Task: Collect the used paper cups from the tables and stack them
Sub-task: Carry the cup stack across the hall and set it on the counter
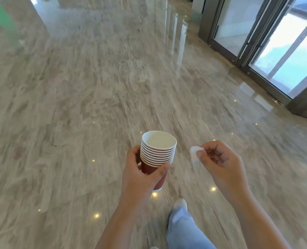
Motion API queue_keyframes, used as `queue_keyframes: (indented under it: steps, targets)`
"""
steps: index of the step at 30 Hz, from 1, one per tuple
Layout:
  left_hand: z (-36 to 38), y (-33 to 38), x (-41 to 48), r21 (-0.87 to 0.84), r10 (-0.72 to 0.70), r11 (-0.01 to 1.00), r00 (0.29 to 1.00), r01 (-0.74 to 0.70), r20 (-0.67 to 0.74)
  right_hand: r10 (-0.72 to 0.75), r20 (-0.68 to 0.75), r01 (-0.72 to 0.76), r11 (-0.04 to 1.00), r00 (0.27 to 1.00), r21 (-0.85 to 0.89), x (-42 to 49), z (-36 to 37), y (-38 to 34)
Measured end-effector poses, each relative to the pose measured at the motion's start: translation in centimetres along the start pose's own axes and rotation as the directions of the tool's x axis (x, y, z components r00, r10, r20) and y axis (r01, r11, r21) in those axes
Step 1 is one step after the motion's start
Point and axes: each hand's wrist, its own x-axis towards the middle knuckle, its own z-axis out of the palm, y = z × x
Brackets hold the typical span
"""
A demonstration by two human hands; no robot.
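While the left hand [140, 177] grips the cup stack [157, 153], the right hand [221, 164] pinches a white scrap [194, 154] — blurred.

A glossy, grey-beige veined stone floor [95, 90] fills most of the view, blurred in streaks. On the right, glass doors [291, 56] in dark metal frames [244, 51] let in bright daylight, and pale vertical bands of it reflect on the floor [182, 42] beside them. Small round reflections of lights [96, 215] dot the near floor. A blurred green patch [0, 17] shows far left.
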Motion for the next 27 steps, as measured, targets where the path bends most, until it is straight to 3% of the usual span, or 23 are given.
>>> queue_keyframes:
  steps: [7,16,27]
  targets:
    - [3.8,0.4,16.8,-0.007,-0.004,1.000,1.000,0.004,-0.004,0.007,-0.051,-0.006,0.999,0.999,0.034,16.9,2.6,2.6]
    - [7.8,3.7,39.4,0.010,0.055,0.998,0.997,-0.055,-0.051,-0.048,-0.016,0.049,0.998,0.999,0.045,39.4,5.7,1.9]
    - [8.5,1.5,63.5,-0.009,-0.009,1.000,0.997,0.008,-0.077,0.028,-0.001,-0.028,1.000,1.000,0.009,62.0,13.6,4.5]
